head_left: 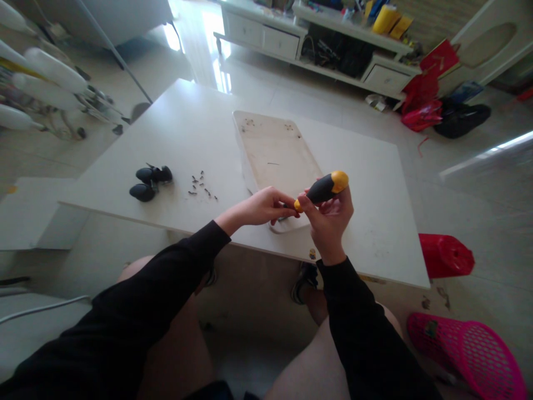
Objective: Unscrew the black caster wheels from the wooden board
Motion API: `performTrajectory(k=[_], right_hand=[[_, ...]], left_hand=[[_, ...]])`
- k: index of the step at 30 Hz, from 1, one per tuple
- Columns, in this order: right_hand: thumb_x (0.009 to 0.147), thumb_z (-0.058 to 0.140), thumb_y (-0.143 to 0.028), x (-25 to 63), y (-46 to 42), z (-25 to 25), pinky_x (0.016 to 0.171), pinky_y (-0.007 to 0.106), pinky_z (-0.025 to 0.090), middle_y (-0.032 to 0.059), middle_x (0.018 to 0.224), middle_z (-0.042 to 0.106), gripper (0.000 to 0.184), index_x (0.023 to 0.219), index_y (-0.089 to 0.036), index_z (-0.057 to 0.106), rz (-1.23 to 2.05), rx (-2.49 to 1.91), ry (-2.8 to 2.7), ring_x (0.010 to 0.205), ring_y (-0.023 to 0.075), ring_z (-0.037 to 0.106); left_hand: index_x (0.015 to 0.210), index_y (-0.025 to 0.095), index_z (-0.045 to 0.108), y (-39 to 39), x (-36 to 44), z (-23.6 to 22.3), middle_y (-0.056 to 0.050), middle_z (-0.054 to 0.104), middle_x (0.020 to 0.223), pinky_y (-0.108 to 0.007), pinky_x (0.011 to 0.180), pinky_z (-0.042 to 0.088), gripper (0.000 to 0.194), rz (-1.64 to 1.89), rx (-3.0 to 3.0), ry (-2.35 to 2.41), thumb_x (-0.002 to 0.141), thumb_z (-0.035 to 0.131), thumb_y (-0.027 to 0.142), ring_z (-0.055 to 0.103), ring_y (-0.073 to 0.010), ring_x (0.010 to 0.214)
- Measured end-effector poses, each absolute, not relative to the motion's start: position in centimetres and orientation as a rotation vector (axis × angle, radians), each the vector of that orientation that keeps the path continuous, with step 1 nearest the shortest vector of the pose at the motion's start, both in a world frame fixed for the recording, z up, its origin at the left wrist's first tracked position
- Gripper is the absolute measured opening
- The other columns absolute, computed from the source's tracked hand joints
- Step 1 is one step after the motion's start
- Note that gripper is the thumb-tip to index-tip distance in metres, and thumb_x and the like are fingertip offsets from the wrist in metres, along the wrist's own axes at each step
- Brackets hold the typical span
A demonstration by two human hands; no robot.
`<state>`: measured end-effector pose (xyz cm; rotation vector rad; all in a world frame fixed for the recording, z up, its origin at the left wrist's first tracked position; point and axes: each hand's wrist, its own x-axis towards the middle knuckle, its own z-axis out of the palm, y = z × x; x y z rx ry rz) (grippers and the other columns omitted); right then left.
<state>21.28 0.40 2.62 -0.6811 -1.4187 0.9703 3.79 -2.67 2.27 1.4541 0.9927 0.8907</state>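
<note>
My right hand (331,222) is closed round a screwdriver (321,190) with a black and yellow handle, its butt pointing up and to the right. Close beside it, my left hand (266,206) has its fingers bent together by the shaft at the near corner of a pale plastic lid or box (281,155). What those left fingers pinch is hidden. The lid lies upside down or flat on the white table (358,161), with screw holes near its far corners. Several small dark screws (202,184) and black casters (150,180) lie left of it.
A low white cabinet (283,43) stands beyond the table. Red bags (422,105) and a black bag (464,121) sit on the floor at right. A red bin (445,255) and a pink mesh basket (470,350) are by the table's right end.
</note>
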Motion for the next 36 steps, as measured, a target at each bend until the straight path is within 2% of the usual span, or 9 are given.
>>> performTrajectory(k=[5,9,15,20,24,30,33,36], right_hand=[[0.068,0.097,-0.043,21.3,0.3,2.8,0.064,0.024,0.064,-0.0058,0.089,0.07,0.052,0.103,-0.029,0.061,0.993,-0.717,-1.453,0.08,0.0133,0.074],[0.069,0.097,-0.043,21.2,0.2,3.0,0.061,0.021,0.062,-0.0062,0.091,0.072,0.051,0.103,-0.029,0.061,0.995,-0.74,-1.477,0.081,0.0122,0.074],[0.073,0.095,-0.038,21.2,0.1,2.8,0.062,0.02,0.062,-0.0069,0.09,0.073,0.044,0.101,-0.03,0.062,1.0,-0.697,-1.472,0.079,0.0113,0.074],[0.072,0.095,-0.041,21.2,0.1,2.7,0.063,0.024,0.063,-0.0057,0.09,0.071,0.047,0.103,-0.029,0.061,1.005,-0.715,-1.481,0.081,0.013,0.075],[0.07,0.096,-0.044,21.1,0.1,2.8,0.063,0.025,0.063,-0.0063,0.084,0.069,0.048,0.097,-0.028,0.06,0.974,-0.739,-1.471,0.076,0.013,0.073],[0.073,0.094,-0.047,21.0,0.0,2.9,0.061,0.025,0.065,-0.0059,0.083,0.069,0.043,0.093,-0.028,0.061,0.963,-0.715,-1.458,0.074,0.0128,0.074],[0.071,0.095,-0.049,21.0,0.0,2.8,0.063,0.027,0.065,-0.0054,0.083,0.07,0.047,0.096,-0.028,0.062,0.984,-0.729,-1.47,0.073,0.0141,0.075],[0.068,0.097,-0.047,21.0,-0.1,2.8,0.065,0.027,0.066,-0.005,0.085,0.072,0.051,0.1,-0.028,0.062,0.997,-0.734,-1.461,0.076,0.0149,0.076]], left_hand=[[0.086,0.013,0.082,-2.6,3.9,2.5,0.003,0.059,0.054,-0.018,0.046,0.04,0.018,0.955,1.462,1.129,0.082,0.079,0.03,0.051,-0.0064,0.046],[0.074,0.012,0.076,-2.5,4.1,2.3,0.002,0.061,0.054,-0.018,0.046,0.038,0.026,1.032,1.428,1.213,0.072,0.089,0.034,0.051,-0.0063,0.048],[0.094,0.012,0.082,-2.5,3.3,2.4,0.0,0.067,0.063,-0.02,0.052,0.047,0.027,0.913,1.444,1.0,0.081,0.082,0.035,0.057,-0.0082,0.053],[0.081,0.012,0.081,-2.7,3.7,2.7,0.003,0.06,0.053,-0.018,0.049,0.042,0.017,0.973,1.46,1.107,0.081,0.08,0.029,0.052,-0.0062,0.047],[0.073,0.013,0.077,-2.8,4.3,2.6,0.004,0.057,0.05,-0.017,0.047,0.038,0.02,1.03,1.455,1.178,0.075,0.087,0.031,0.049,-0.0051,0.046],[0.087,0.012,0.081,-2.7,3.8,2.6,0.002,0.061,0.057,-0.019,0.049,0.044,0.024,0.936,1.47,1.014,0.083,0.08,0.036,0.055,-0.008,0.05],[0.081,0.013,0.08,-2.7,3.8,2.7,0.003,0.059,0.055,-0.019,0.049,0.042,0.022,0.948,1.479,1.033,0.085,0.077,0.034,0.053,-0.0074,0.049],[0.075,0.013,0.077,-2.8,4.3,2.5,0.004,0.056,0.052,-0.018,0.047,0.038,0.022,1.011,1.454,1.123,0.08,0.082,0.034,0.05,-0.006,0.047]])
